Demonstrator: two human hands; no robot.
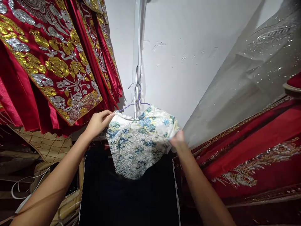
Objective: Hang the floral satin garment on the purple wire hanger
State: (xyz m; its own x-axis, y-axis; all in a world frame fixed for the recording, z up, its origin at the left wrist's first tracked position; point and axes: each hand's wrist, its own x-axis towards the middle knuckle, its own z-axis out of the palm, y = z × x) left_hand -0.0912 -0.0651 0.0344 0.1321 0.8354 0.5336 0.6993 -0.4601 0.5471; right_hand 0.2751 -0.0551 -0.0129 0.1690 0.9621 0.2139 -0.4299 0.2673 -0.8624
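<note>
A white top with blue, green and yellow flowers (141, 144) hangs on a thin purple wire hanger (140, 94), its neckline facing up. My left hand (101, 121) pinches the top's left shoulder edge between thumb and fingers, close to the hanger's arm. On the other side, my right hand (178, 139) is closed on the sleeve edge and slightly smeared by motion. Below the top, black cloth (129, 201) with white edges spreads down; whether it joins the top I cannot tell.
Red garments with gold and silver embroidery (58, 66) hang at upper left. To the right are a sheer grey, sparkling cloth (244, 78) and red beaded fabric (254, 157). A white strip (138, 37) runs down the wall behind the hanger. Yellowish furniture (69, 207) stands at lower left.
</note>
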